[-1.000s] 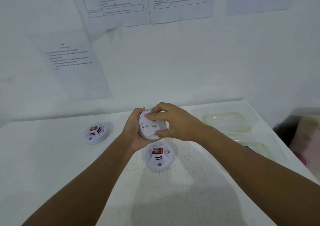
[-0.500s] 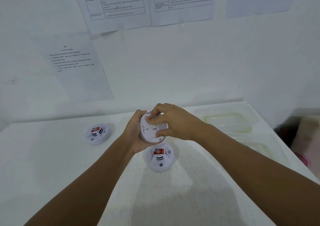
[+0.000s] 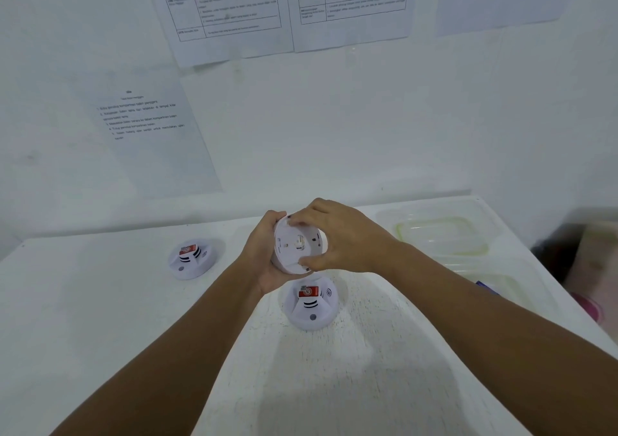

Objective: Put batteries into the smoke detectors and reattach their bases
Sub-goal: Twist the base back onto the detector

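Your left hand (image 3: 264,255) cups a smoke detector (image 3: 296,246) above the worktop (image 3: 100,302), while your right hand (image 3: 337,238) grips its round base from the other side. Two more detectors (image 3: 192,257) (image 3: 311,303) sit on the worktop.

White table (image 3: 100,335), printed sheets (image 3: 230,11) taped to the wall (image 3: 368,128), clear plastic containers (image 3: 441,235) at right.
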`<state>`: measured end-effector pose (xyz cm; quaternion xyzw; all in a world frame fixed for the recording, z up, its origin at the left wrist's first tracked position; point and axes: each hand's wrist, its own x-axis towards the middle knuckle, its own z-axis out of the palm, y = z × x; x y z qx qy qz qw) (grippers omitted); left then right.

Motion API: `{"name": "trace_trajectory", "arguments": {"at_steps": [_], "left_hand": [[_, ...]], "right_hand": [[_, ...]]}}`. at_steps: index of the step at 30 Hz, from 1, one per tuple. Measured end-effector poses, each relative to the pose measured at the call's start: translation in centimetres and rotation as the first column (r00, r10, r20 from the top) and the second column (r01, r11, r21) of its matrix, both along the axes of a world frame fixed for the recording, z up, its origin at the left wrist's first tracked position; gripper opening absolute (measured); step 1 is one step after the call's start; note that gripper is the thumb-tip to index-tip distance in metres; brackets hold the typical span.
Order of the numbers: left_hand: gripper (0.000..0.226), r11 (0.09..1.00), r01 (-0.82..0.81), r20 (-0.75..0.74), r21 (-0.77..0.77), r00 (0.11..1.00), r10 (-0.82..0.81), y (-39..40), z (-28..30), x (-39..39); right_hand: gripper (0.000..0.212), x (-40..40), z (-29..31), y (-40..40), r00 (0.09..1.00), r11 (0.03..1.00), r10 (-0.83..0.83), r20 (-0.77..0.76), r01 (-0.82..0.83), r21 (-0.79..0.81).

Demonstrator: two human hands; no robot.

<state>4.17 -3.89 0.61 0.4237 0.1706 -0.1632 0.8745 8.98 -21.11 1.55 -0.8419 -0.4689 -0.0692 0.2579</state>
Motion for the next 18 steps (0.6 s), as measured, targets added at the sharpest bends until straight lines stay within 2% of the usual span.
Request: {"name": "trace_trajectory", "arguments": {"at_steps": [5, 8, 10, 12, 15, 18], "left_hand": [[0.03, 0.999, -0.034, 0.014, -0.023, 0.999, 0.035, 0.1, 0.0, 0.4], [0.047, 0.994, -0.11, 0.045, 0.006, 0.993, 0.11, -0.2, 0.3, 0.7], [0.057, 0.981, -0.18, 0.065, 0.079, 0.982, 0.175, -1.0, 0.9, 0.8], [0.046, 0.936, -0.272, 0.118, 0.224, 0.961, 0.251, -2.0, 1.1, 0.7], [0.026, 0.85, -0.32, 0.179, 0.418, 0.947, 0.268, -2.9, 1.0, 0.4], [0.025, 0.813, -0.306, 0.22, 0.496, 0.95, 0.224, -2.3, 0.1, 0.7]], "right_hand": [[0.064, -0.1, -0.6, -0.3, 0.997, 0.996, -0.007, -0.079, 0.013, 0.085], [0.057, -0.7, -1.5, -0.2, 0.964, 0.968, -0.042, -0.261, 0.104, 0.228], [0.051, -1.5, -1.5, 0.0, 0.878, 0.918, -0.034, -0.478, 0.216, 0.332], [0.05, -2.0, -1.5, 0.3, 0.753, 0.867, 0.006, -0.658, 0.324, 0.378], [0.044, -1.4, -2.0, 0.4, 0.639, 0.79, -0.023, -0.769, 0.483, 0.378], [0.028, -0.1, -2.3, -0.4, 0.479, 0.685, 0.056, -0.876, 0.62, 0.383]]}}
